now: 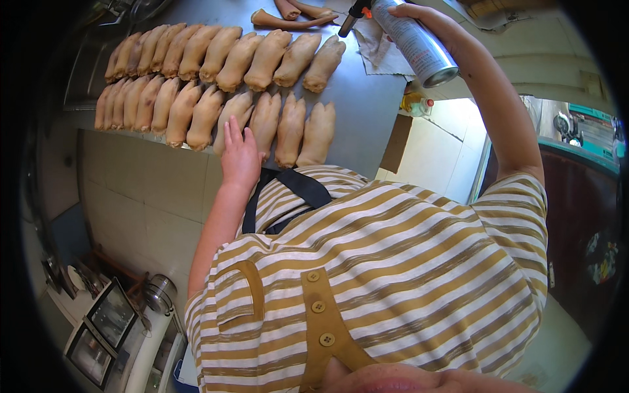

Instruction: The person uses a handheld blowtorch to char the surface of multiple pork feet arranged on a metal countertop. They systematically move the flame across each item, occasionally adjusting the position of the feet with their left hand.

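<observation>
Pale pig trotters lie side by side in two rows on a stainless-steel table (363, 113). My left hand (241, 154) rests, fingers extended and slightly apart, on a trotter (239, 104) in the near row. Its lower end is partly hidden by the hand. At the upper right, my right hand (430, 19) grips a gas canister (415, 46), which is tilted with its base toward me. A blowtorch head (350, 23) with an orange-red part is fitted to its top. The nozzle points down near the right end of the far row (324, 64); no flame is visible.
Several tapering pieces resembling pig tails (290, 20) lie behind the far row. A crumpled paper or cloth sheet (376, 51) lies under the torch. Bottles (420, 106) stand beyond the table's right edge. A metal pot (160, 293) is on a counter at lower left.
</observation>
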A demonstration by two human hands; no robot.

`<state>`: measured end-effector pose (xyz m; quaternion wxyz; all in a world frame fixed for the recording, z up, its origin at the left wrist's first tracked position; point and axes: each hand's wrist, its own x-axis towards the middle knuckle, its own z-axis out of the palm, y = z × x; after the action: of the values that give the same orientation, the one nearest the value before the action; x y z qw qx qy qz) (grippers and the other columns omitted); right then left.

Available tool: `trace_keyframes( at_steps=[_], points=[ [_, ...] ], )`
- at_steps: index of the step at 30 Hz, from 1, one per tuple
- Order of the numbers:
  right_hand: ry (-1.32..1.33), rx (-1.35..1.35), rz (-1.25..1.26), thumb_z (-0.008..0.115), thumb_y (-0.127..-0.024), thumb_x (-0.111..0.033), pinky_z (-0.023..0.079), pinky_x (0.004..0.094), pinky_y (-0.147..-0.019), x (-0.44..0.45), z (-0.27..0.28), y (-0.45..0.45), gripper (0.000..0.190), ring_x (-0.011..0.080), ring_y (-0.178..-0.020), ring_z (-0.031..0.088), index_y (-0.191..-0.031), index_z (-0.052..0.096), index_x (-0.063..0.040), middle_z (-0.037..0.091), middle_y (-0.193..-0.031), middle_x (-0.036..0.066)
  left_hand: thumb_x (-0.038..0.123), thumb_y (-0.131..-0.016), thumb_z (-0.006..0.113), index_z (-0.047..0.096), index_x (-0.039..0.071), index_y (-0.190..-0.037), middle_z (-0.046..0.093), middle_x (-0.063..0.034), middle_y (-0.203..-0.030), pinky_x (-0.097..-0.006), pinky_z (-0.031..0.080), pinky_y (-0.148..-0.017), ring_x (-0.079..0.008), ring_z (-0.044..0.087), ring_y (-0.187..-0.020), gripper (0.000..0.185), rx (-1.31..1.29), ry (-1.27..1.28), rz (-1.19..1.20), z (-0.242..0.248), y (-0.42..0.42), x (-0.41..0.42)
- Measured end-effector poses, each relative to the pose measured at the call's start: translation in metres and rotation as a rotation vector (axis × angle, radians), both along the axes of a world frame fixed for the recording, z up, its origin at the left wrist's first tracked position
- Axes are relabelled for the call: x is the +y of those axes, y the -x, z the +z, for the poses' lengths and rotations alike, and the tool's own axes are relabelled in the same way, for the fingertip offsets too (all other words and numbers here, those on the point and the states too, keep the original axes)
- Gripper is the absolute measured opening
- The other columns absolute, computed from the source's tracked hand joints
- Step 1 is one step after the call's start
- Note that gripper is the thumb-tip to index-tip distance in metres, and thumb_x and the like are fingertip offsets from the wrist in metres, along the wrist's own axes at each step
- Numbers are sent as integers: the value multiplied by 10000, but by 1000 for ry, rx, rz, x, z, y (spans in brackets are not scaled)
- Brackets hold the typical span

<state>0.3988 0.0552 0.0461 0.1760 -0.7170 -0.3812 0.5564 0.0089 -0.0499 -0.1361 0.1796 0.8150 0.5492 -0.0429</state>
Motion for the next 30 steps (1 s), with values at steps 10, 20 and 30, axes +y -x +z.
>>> trace_keyframes(
  at_steps=[10,20,30],
  points=[
    [-10,58,-25,711,-745,-533,605,307,-623,4,-6,0,787,197,-759,703,-1280,480,-3,681,-1031,148,172,-780,771,491,-35,-1318,198,-274,-1540,-426,397,-1077,-428,238,-1422,641,10,20,-5,5,1,-2],
    [-25,101,-35,710,-749,-528,605,305,-623,13,-16,5,782,197,-760,704,-1280,480,-2,681,-1031,148,188,-781,772,497,-31,-1323,191,-288,-1537,-422,360,-1101,-427,237,-1422,646,-3,17,0,3,2,-3],
    [-52,159,-94,710,-752,-524,606,304,-623,8,-32,-5,777,198,-760,705,-1279,479,-2,681,-1032,147,191,-781,778,487,-41,-1317,182,-292,-1535,-423,405,-1073,-435,222,-1424,652,30,-22,-58,2,3,-4]
  ],
)
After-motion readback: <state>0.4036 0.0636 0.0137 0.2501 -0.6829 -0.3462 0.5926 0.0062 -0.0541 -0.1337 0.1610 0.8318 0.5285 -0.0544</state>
